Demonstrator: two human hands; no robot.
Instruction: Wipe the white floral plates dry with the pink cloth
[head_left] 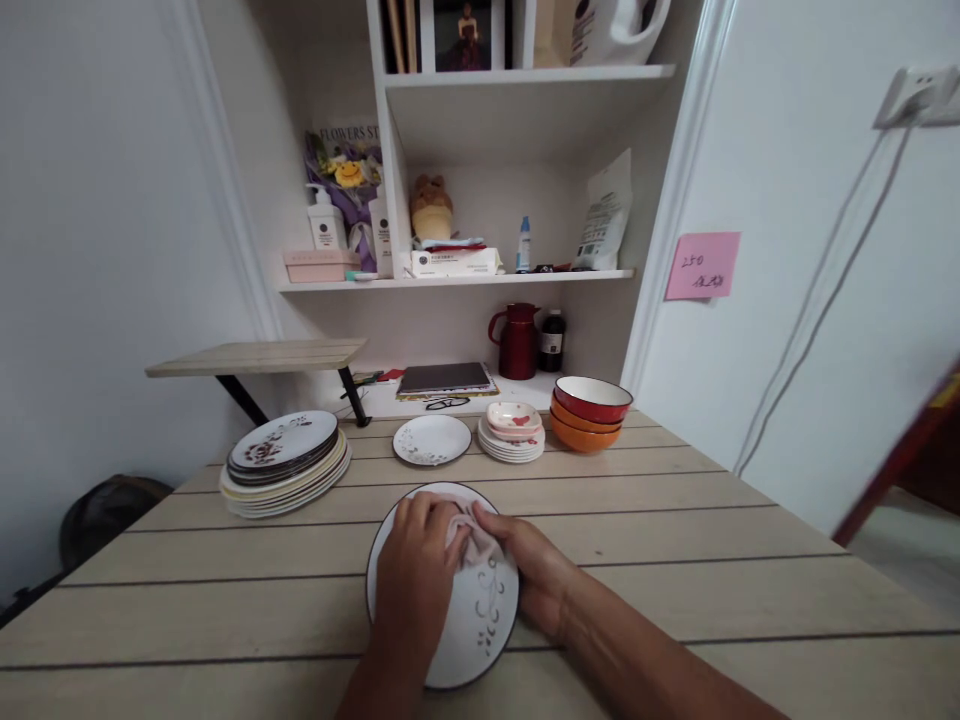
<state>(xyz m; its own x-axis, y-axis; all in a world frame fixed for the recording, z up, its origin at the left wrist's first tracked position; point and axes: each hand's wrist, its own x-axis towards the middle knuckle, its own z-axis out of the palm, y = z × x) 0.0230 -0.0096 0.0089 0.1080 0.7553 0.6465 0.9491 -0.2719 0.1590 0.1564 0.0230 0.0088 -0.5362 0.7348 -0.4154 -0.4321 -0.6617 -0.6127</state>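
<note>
A white plate (484, 610) with a dark rim and a grey scroll pattern lies flat on the wooden table (675, 560) in front of me. My left hand (415, 585) lies on top of the plate, its fingers curled onto a pale pink cloth (471, 545). My right hand (534, 570) rests on the plate's right edge, fingertips pressed on the same cloth. Both hands cover much of the plate's middle.
Behind the plate stand a stack of large plates (285, 462), a single small plate (432, 439), a stack of small dishes (512, 432) and stacked red and orange bowls (590, 412). Shelves with a red jug (516, 340) and bottles rise beyond.
</note>
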